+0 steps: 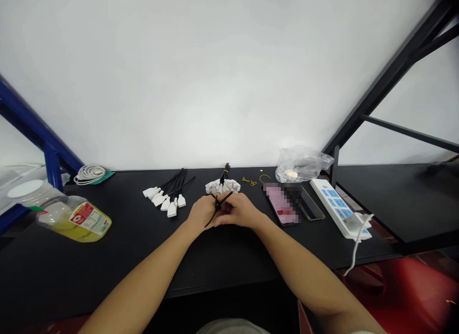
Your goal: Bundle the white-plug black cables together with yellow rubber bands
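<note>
My left hand (202, 212) and my right hand (241, 211) meet over the front middle of the black table, fingers curled together. Several short black cables (218, 205) cross between them, ends poking out; the fingers hide whatever is at their other ends. Just beyond my hands lies a bundle of white connectors (214, 186), its black leads gathered upward by a yellow twist tie (225, 171). To the left, loose white connectors with black leads (172, 208) are fanned out. Right of the bundle are small yellow twisted ties (253, 183) and a curved yellow tie (265, 178).
Two phones (283, 205) (311, 203) and a white power strip (335, 205) with a plugged-in cord lie right, a clear plastic bag (303, 162) behind. Left are a bottle of yellow liquid (81, 221) and a coiled white cable (89, 174). A wall closes the back.
</note>
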{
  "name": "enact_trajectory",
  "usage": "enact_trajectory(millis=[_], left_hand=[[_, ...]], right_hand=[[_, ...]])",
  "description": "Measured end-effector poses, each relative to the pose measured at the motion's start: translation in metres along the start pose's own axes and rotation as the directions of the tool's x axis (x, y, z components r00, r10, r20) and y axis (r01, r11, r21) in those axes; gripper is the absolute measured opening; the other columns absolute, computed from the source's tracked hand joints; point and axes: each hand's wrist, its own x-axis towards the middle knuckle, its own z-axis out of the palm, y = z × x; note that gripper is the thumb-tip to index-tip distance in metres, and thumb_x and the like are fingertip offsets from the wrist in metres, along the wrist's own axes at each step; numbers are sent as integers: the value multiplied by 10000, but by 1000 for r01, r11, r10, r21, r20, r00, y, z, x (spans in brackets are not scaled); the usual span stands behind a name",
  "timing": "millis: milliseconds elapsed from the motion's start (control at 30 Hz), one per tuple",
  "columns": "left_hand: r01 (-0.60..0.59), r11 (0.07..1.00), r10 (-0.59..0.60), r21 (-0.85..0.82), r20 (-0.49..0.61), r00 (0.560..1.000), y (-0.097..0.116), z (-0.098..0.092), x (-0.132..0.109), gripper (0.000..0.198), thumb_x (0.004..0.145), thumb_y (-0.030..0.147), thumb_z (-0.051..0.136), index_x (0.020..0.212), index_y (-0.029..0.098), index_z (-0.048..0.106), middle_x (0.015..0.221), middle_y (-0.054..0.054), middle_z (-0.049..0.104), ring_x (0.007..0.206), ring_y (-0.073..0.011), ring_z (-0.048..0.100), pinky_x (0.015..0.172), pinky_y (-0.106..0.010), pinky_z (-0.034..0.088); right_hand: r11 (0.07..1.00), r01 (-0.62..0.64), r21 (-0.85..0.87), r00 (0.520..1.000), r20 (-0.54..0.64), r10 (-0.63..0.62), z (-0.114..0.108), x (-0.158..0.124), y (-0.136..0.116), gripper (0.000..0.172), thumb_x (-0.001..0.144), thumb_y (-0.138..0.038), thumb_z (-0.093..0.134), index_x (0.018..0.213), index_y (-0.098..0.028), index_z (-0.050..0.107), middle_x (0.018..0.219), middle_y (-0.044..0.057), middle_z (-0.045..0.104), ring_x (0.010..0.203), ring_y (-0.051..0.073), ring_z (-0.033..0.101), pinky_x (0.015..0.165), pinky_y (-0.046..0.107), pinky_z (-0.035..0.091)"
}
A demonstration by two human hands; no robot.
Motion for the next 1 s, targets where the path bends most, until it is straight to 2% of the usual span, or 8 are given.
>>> enact_trajectory(millis=[67, 200, 300, 367, 433, 667, 800, 1000], left_hand=[[-3, 1000, 3, 26, -9, 1000, -1, 1, 1, 226, 818, 298, 629, 1032, 265, 693, 969, -39, 751, 968, -257, 694, 791, -304, 506], [70, 995, -63, 75, -80, 995, 6, 1, 0, 163, 839, 321, 619, 963, 254, 701, 915, -51, 735, 922, -255, 696, 754, -297, 487], [12, 1000, -11, 7, -149, 989, 14, 0, -2, 237, 830, 350, 645, 1047, 262, 685, 996, -47, 715, 950, -245, 679, 767, -300, 489], [-47, 998, 39, -51, -145, 989, 16, 1, -2, 298, 814, 371, 666, 1092, 264, 670, 1056, -44, 692, 947, -232, 670, 785, -306, 498], [-70, 993, 60, -90, -106, 993, 14, 3, -1, 289, 808, 383, 670, 1065, 250, 677, 1078, -51, 682, 932, -232, 672, 801, -317, 505], [-114, 985, 104, -131, -80, 991, 1, 11, 5, 395, 786, 334, 677, 1173, 267, 641, 1164, -47, 707, 1068, -258, 667, 855, -315, 508], [-112, 990, 108, -79, -54, 993, 2, 12, 4, 313, 795, 308, 644, 1102, 249, 670, 1099, -53, 734, 1025, -268, 685, 821, -313, 501], [-74, 997, 72, -2, -162, 984, 9, 12, 2, 377, 819, 307, 611, 1194, 270, 623, 1014, -40, 743, 962, -267, 697, 768, -311, 484]], right_hand=[[999, -8, -47, 1000, -11, 8, 2, 1, 0, 391, 806, -543, 737, 970, -205, 633, 730, -5, 625, 638, 140, 563, 594, 241, 383], [996, -17, -92, 997, -79, 9, 3, 0, -3, 225, 954, -391, 554, 833, -203, 581, 727, 13, 617, 654, 144, 554, 618, 255, 392], [998, -65, 14, 979, -195, 67, 0, -2, -5, 215, 981, -345, 478, 861, -199, 582, 782, 33, 642, 691, 156, 581, 657, 269, 436], [992, -77, 105, 964, -246, 101, -2, -3, -5, 201, 985, -333, 466, 920, -195, 596, 818, 39, 658, 714, 161, 602, 679, 276, 461], [987, -79, 137, 965, -236, 110, -5, -3, -5, 182, 976, -320, 483, 930, -194, 605, 814, 35, 664, 715, 162, 608, 683, 279, 468], [992, -114, 53, 993, -19, 115, -7, 1, -5, 127, 890, -317, 614, 938, -201, 634, 759, 11, 651, 671, 161, 580, 636, 273, 454], [990, -103, 96, 993, -53, 108, -3, 0, -4, 98, 913, -281, 561, 929, -204, 620, 781, 15, 649, 697, 170, 589, 660, 287, 471], [979, -60, 196, 987, -134, 87, 0, -2, -4, 143, 941, -262, 493, 970, -198, 617, 874, 42, 670, 774, 182, 620, 732, 304, 496]])
